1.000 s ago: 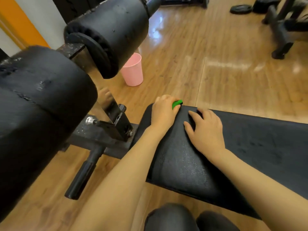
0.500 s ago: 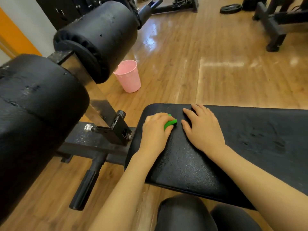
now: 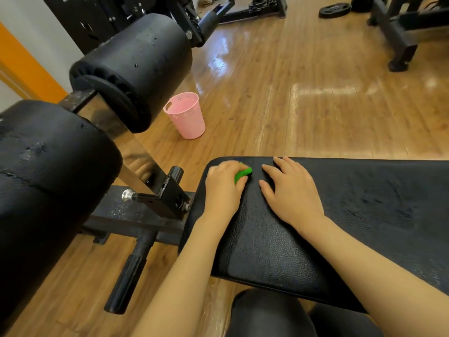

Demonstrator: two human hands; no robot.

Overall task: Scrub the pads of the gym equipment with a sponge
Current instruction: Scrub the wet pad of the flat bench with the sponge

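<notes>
The green sponge (image 3: 243, 175) sits inside my left hand (image 3: 224, 184), my grip curled round it and pressing it on the bench pad (image 3: 279, 244) near the far left corner. My right hand (image 3: 290, 190) lies flat just beside; unscrubbed pad stretches away rightward.

Your bench pad (image 3: 267, 244) is black pebbled vinyl with a slight sheen. The sponge (image 3: 243, 174) looks like matt green foam. Roller pads (image 3: 136, 66) are black vinyl, scuffed and nicked. Frame bar (image 3: 136, 215) is speckled matt black metal. Floor (image 3: 315, 105) is glossy wood laminate. The bin (image 3: 188, 120) is smooth pink plastic.
</notes>
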